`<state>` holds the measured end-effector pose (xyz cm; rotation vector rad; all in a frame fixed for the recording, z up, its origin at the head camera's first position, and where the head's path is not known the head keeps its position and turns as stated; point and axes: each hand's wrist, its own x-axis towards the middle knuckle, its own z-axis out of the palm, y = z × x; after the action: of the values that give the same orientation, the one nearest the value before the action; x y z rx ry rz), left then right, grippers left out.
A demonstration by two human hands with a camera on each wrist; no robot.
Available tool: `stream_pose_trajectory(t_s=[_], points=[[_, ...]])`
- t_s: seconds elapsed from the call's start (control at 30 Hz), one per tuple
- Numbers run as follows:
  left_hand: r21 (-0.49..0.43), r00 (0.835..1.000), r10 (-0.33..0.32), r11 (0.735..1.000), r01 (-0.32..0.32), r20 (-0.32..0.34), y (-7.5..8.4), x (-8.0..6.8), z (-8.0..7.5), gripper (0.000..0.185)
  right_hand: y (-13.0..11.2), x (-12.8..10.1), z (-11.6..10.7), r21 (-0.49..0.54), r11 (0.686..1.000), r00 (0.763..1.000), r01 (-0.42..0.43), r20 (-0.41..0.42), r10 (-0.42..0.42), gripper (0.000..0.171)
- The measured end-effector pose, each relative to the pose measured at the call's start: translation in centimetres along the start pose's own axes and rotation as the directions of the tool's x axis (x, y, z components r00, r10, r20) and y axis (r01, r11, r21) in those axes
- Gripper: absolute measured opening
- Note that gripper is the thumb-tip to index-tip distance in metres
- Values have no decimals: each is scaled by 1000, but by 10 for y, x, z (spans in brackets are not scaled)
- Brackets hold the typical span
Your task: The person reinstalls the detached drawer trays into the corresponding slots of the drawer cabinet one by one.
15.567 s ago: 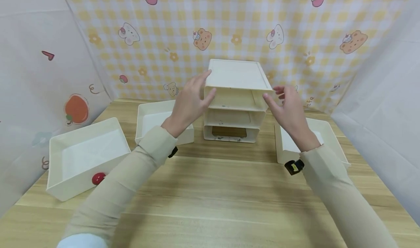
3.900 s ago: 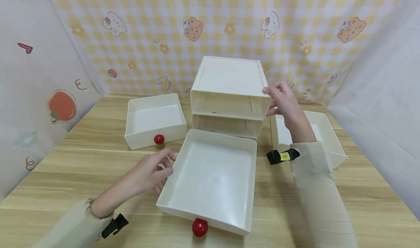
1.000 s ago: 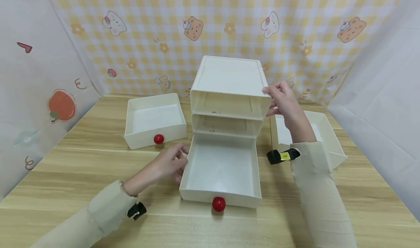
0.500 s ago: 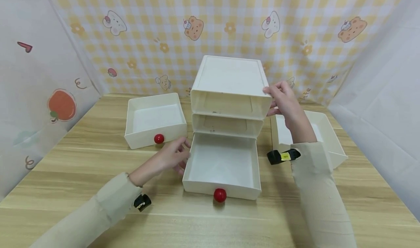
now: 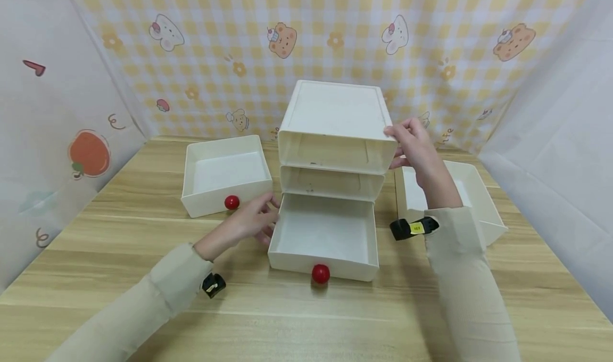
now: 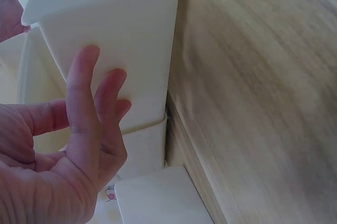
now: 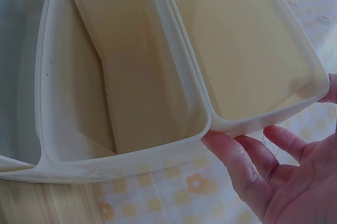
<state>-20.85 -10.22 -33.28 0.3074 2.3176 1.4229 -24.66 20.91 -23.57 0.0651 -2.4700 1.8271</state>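
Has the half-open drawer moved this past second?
Yes, backward: in the head view, the drawer sits deeper inside the cabinet, which stayed put.

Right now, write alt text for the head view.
A person's left hand touches a red-knobbed drawer partway into the bottom tier of a white cabinet. The right hand touches the cabinet's upper right edge. A second drawer sits left, a third drawer right, on a wooden table.

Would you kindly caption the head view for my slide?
Left hand touches a partly inserted bottom drawer; right hand rests against the cabinet.
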Motion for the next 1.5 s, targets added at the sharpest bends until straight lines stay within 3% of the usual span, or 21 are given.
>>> stream_pose_trajectory(t_s=[0.77, 1.07, 1.23, 1.37, 1.43, 1.5], points=[[24, 1000, -21, 999, 21, -18, 6, 15, -3, 30, -1, -1, 0, -17, 1000, 1000, 12, -5, -12, 18], [15, 999, -13, 1000, 13, -35, 5, 14, -3, 31, -1, -1, 0, -12, 1000, 1000, 10, -10, -10, 18], [78, 998, 20, 997, -15, -54, 5, 12, -4, 34, -1, -1, 0, -13, 1000, 1000, 12, -9, -12, 19], [272, 987, 109, 959, -74, -117, 12, 6, -3, 36, -1, -1, 1, -9, 1000, 1000, 11, -12, -11, 20], [391, 971, 181, 914, -109, -154, 18, 0, 0, 36, -1, -2, 1, -11, 1000, 1000, 11, -14, -11, 20], [506, 949, 260, 851, -139, -177, 25, -7, 4, 35, -1, -2, 1, -11, 1000, 1000, 8, -14, -9, 19]])
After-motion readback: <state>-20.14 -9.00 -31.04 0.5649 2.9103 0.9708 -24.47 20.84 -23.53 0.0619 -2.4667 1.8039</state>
